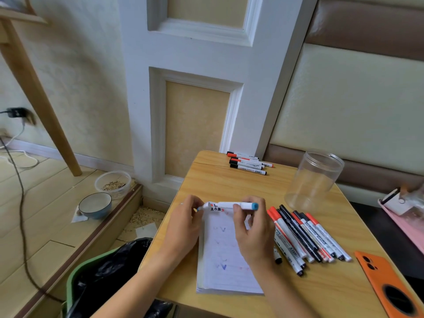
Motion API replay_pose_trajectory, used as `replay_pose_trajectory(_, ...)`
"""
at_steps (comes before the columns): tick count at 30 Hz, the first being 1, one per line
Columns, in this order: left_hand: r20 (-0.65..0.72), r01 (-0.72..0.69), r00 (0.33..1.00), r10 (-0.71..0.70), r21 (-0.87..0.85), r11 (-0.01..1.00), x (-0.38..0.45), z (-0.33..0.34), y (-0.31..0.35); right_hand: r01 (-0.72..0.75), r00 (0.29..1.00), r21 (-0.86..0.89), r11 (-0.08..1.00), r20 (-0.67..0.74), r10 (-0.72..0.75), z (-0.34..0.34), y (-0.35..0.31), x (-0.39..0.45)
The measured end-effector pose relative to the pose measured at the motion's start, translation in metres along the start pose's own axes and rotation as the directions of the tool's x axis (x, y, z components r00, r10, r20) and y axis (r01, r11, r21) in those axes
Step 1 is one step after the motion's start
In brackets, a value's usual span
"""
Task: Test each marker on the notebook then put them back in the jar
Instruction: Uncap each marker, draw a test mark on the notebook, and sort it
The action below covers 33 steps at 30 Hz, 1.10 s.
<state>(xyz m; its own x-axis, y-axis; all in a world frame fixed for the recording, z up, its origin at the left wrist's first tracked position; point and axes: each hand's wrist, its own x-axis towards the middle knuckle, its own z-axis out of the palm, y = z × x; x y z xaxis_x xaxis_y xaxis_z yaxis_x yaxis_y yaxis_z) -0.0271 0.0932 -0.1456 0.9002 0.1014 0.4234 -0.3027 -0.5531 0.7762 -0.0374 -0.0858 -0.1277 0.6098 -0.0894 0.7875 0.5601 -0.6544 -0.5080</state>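
A white marker with a blue end [231, 205] is held level above the top of the open notebook [226, 260]. My left hand [183, 226] pinches its left end, where a blue cap or tip shows; my right hand [252, 228] grips its barrel near the right end. The notebook page carries blue and faint red test marks. A clear plastic jar [313, 180], with nothing in it, stands at the table's right back. Several red and black markers [305, 235] lie in a heap right of the notebook. Another small group of markers [247, 162] lies at the far edge.
An orange phone [387, 285] lies at the table's [206, 184] near right corner. A green bin with a black bag [98, 276] stands on the floor to the left. Two bowls [103, 196] and a cable [21, 203] are on the floor.
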Motion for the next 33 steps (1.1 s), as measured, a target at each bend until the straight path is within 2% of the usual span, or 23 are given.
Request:
replay_pose_trajectory(3, 0.011, 0.008, 1.000, -0.008, 0.026, 1.000, 0.000, 0.001, -0.003, -0.072, 0.997, 0.081, 0.994, -0.030, 0.075, -0.004, 0.000, 0.003)
replay_pose_trajectory(7, -0.001, 0.032, 0.999, -0.032, 0.034, 0.999, 0.001, 0.003, -0.005, -0.089, 0.993, 0.150, 0.985, -0.068, 0.100, -0.005, 0.004, 0.002)
replay_pose_trajectory(13, -0.030, 0.017, 0.999, -0.016, 0.039, 0.999, 0.001, 0.002, -0.004, -0.102, 0.995, 0.197, 0.975, 0.019, 0.100, -0.004, 0.005, 0.001)
replay_pose_trajectory(20, -0.027, 0.033, 0.999, -0.032, 0.051, 0.998, 0.001, 0.003, -0.006, -0.123, 0.992, 0.256, 0.959, 0.020, 0.122, -0.007, 0.002, 0.001)
replay_pose_trajectory(26, 0.007, -0.072, 0.997, 0.072, 0.046, 0.996, 0.000, -0.001, -0.001, -0.196, 0.973, 0.310, 0.930, 0.181, 0.145, -0.007, 0.002, 0.002)
replay_pose_trajectory(31, -0.059, -0.043, 0.998, 0.038, -0.084, 0.996, 0.002, -0.008, -0.003, -0.408, 0.889, 0.404, 0.819, 0.378, 0.257, -0.009, 0.014, 0.007)
replay_pose_trajectory(33, -0.061, -0.020, 0.998, 0.012, -0.143, 0.990, 0.002, -0.010, -0.004, -0.411, 0.866, 0.341, 0.845, 0.436, 0.245, -0.008, 0.018, 0.007)
